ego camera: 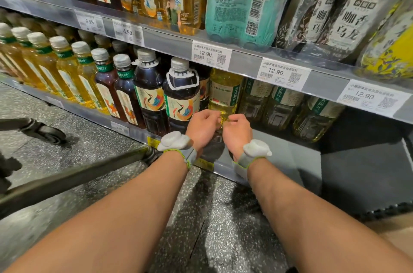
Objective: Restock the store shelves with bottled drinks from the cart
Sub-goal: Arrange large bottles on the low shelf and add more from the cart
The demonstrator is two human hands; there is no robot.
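Through the head camera, both bare forearms reached forward to the lower grey metal shelf (279, 149), each wrist wearing a grey band with a white padded lump on top. The left hand (202, 126) and the right hand (237, 132) were side by side, almost touching. Their fingers curled round the lower part of a large clear plastic bottle of yellow-green tea with a pale label (223, 94), the left hand on its left flank and the right hand on its right. This bottle stood upright near the shelf's front edge. Its base was hidden behind the hands and its cap behind the price rail of the upper grey shelf (165, 42). Just beside it on the left stood a big dark tea bottle with a crane label and a white plastic carry loop (182, 98), and further left a row of smaller dark and golden bottles ran along the front edge. To its right, set deeper toward the back edge, lay shrink-wrapped packs of similar yellow-green bottles (279, 105). White price tags reading 12.90 (211, 54) were clipped to the upper shelf's front edge, above which sat a teal shrink-wrapped bottle pack (245, 4). At lower left, the dark bar of the cart (78, 176) crossed the speckled grey floor (223, 216), with a black wheel (49, 133) behind it.
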